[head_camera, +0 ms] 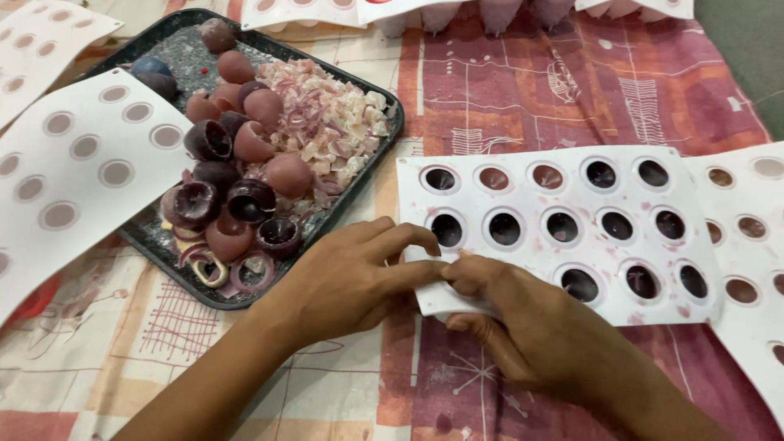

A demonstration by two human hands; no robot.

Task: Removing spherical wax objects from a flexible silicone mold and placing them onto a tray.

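A white flexible mould sheet [563, 204] with rows of round cavities holding dark purple filling lies on the patterned cloth. My left hand [351, 278] and my right hand [523, 327] both pinch its near left corner, fingertips meeting at the edge. The corner is lifted and bent under my right hand. A dark tray [155, 237] to the left holds purple and pink wax half-shells [245, 196] and a heap of pale pink wax scraps [327, 122].
Another white mould sheet [73, 171] rests over the tray's left side. More moulds lie at the right edge [751, 245] and along the top [457, 12]. A red, orange and cream patterned cloth [506, 90] covers the surface.
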